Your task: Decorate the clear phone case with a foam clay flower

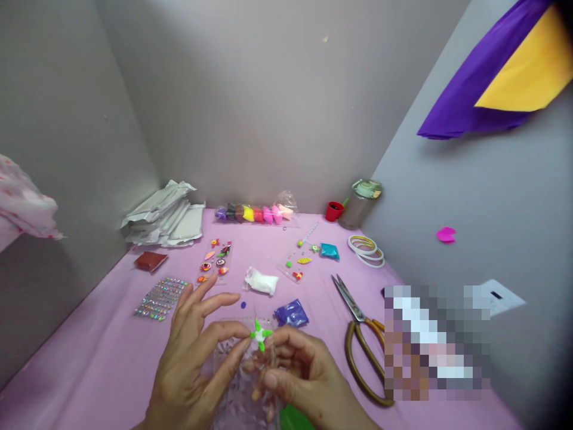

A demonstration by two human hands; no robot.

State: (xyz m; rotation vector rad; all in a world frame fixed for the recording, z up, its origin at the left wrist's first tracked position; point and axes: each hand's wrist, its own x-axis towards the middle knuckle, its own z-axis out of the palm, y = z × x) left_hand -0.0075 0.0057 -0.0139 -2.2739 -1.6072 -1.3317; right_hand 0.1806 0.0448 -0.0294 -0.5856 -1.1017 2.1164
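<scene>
From where I'm standing, the left hand (192, 352) is half open with its fingers spread, and the right hand (304, 376) curls in close beside it. Between them sits a small green-and-white clay flower (259, 334), touched by the left hand (whether either hand truly grips it, I can't tell). Beneath both lies a clear textured plastic sheet (235, 382). Beyond the fingertips is a bag of white clay (261, 282), and right of the right hand, long scissors (353, 304).

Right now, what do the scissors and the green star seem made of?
The scissors have shiny steel-looking blades and glossy gold-brown handles, perhaps plastic. The green star looks like matte modelling clay, judging by its soft rounded arms.
</scene>
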